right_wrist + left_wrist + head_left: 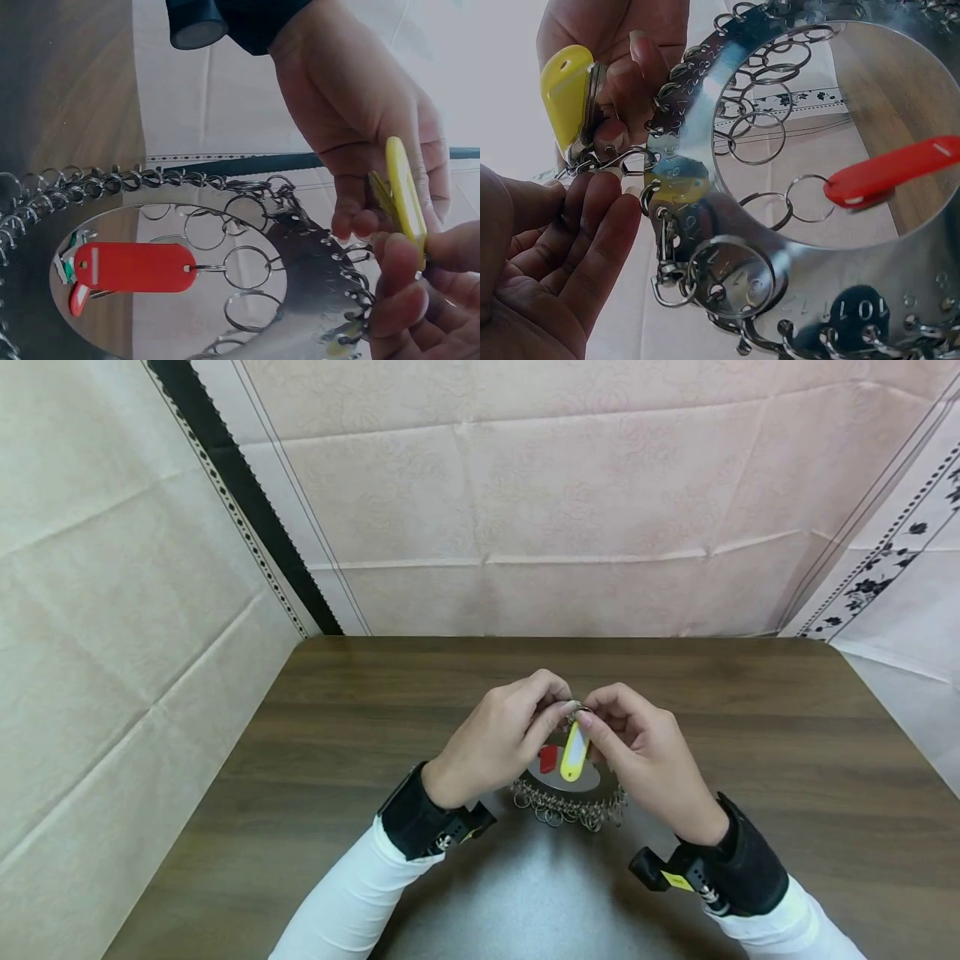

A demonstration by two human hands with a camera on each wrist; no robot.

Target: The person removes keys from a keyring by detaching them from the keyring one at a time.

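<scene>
White sleeves (352, 893) meet black wristbands (757, 864) carrying small black cameras (649, 868).

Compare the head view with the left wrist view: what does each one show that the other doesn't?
Only the head view shows both white sleeves and the black wristbands, along with the tabletop's whole far edge.

Only the left wrist view makes out the numbers stamped on the metal plate and the red tag's own thin ring.

Both share the left hand and right hand meeting at one end of the yellow tag, plus the red tag and the ring-fringed plate.
</scene>
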